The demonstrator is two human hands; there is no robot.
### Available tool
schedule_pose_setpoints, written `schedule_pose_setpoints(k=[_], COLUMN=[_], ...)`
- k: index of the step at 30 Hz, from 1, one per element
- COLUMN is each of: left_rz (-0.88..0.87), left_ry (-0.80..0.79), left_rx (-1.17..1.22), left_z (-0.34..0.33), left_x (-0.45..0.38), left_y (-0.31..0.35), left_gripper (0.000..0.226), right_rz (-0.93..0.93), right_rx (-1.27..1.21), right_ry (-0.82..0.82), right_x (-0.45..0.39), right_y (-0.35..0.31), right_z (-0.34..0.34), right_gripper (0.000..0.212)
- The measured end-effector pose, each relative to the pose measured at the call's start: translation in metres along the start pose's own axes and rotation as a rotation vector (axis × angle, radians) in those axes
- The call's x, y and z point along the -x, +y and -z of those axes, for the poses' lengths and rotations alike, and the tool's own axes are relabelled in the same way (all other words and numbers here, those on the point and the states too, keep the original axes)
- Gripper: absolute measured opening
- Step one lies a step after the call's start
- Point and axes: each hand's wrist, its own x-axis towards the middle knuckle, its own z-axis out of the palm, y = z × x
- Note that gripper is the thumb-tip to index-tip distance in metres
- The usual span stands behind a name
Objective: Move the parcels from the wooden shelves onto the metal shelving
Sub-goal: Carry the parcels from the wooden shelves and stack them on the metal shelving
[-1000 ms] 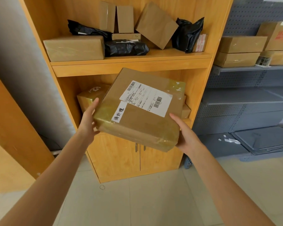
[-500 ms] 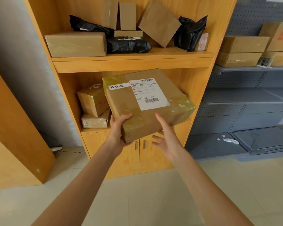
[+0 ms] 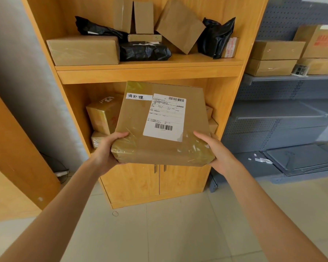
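A flat, tape-wrapped brown cardboard parcel with a white shipping label (image 3: 163, 125) is held in front of the light wooden shelf unit (image 3: 150, 72), clear of its boards. The left hand (image 3: 110, 148) clasps the near left corner, thumb on top and fingers beneath; the right hand (image 3: 216, 150) clasps the near right corner in the same way. The parcel is thus off the wooden shelves but not yet on the grey metal shelving with perforated back panels (image 3: 284, 114), which stands to the right.

Done, as far as can be seen: several brown cardboard boxes (image 3: 276, 57) already rest on the upper tier of the metal shelving; whether they came from the wooden unit cannot be told.

Left to do: the upper wooden shelf carries a long brown carton (image 3: 83, 51), black plastic mailer bags (image 3: 144, 52) and smaller brown packets (image 3: 180, 25); the lower shelf holds yellow-taped boxes (image 3: 102, 114) partly hidden behind the held parcel. By this count the task is judged to be at an early or middle stage, with most parcels unmoved and the middle metal tier bare.
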Motion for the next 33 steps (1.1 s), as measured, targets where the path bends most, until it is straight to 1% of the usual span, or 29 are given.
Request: schedule_pose_setpoints(k=[2, 4, 6, 9, 11, 13, 15, 17, 19, 21, 23, 24, 25, 26, 28, 31, 33], left_rz=[-0.016, -0.035, -0.057, -0.090, -0.100, -0.088, -0.072, -0.057, -0.032, -0.012, 0.002, 0.007, 0.011, 0.018, 0.034, 0.068, 0.081], left_ry=[0.009, 0.017, 0.016, -0.017, -0.072, -0.138, -0.193, -0.246, -0.310, -0.383, -0.447, -0.475, -0.504, -0.535, -0.605, -0.705, -0.749], left_rx=[0.007, 0.017, 0.019, 0.009, 0.000, -0.010, -0.016, -0.024, -0.018, -0.013, -0.021, -0.028, -0.033, -0.035, -0.040, -0.062, -0.076], left_z=[-0.002, -0.003, -0.006, -0.017, -0.031, -0.052, -0.080, -0.115, -0.155, -0.196, -0.239, -0.261, -0.283, -0.304, -0.342, -0.391, -0.422], left_x=[0.000, -0.001, -0.003, -0.009, -0.015, -0.023, -0.031, -0.038, -0.042, -0.043, -0.043, -0.041, -0.039, -0.036, -0.031, -0.020, -0.014], left_y=[0.000, 0.002, 0.004, 0.007, 0.009, 0.009, 0.007, 0.002, -0.005, -0.013, -0.022, -0.027, -0.032, -0.038, -0.052, -0.069, -0.077], left_gripper=[0.028, 0.028, 0.033, 0.029, 0.030, 0.041, 0.045, 0.036, 0.024, 0.029, 0.036, 0.034, 0.028, 0.022, 0.020, 0.024, 0.026], right_rz=[0.025, 0.046, 0.062, 0.082, 0.093, 0.106, 0.117, 0.126, 0.133, 0.164, 0.196, 0.204, 0.218, 0.234, 0.253, 0.280, 0.303], right_rx=[-0.016, -0.038, -0.053, -0.067, -0.093, -0.121, -0.146, -0.182, -0.221, -0.256, -0.272, -0.278, -0.279, -0.277, -0.273, -0.253, -0.250], right_ry=[0.026, 0.023, 0.029, 0.069, 0.112, 0.162, 0.239, 0.326, 0.407, 0.475, 0.539, 0.576, 0.611, 0.644, 0.698, 0.751, 0.777], right_x=[0.001, 0.002, 0.002, 0.006, 0.012, 0.021, 0.032, 0.046, 0.064, 0.084, 0.106, 0.118, 0.129, 0.141, 0.163, 0.192, 0.207], right_y=[0.002, 0.002, 0.002, 0.001, -0.002, -0.005, -0.008, -0.010, -0.013, -0.015, -0.016, -0.017, -0.017, -0.016, -0.015, -0.011, -0.012], right_z=[-0.001, -0.001, 0.001, 0.010, 0.022, 0.041, 0.065, 0.093, 0.125, 0.157, 0.190, 0.206, 0.223, 0.240, 0.270, 0.310, 0.335], right_gripper=[0.058, 0.058, 0.064, 0.073, 0.069, 0.058, 0.049, 0.048, 0.053, 0.060, 0.074, 0.077, 0.072, 0.063, 0.048, 0.039, 0.038])
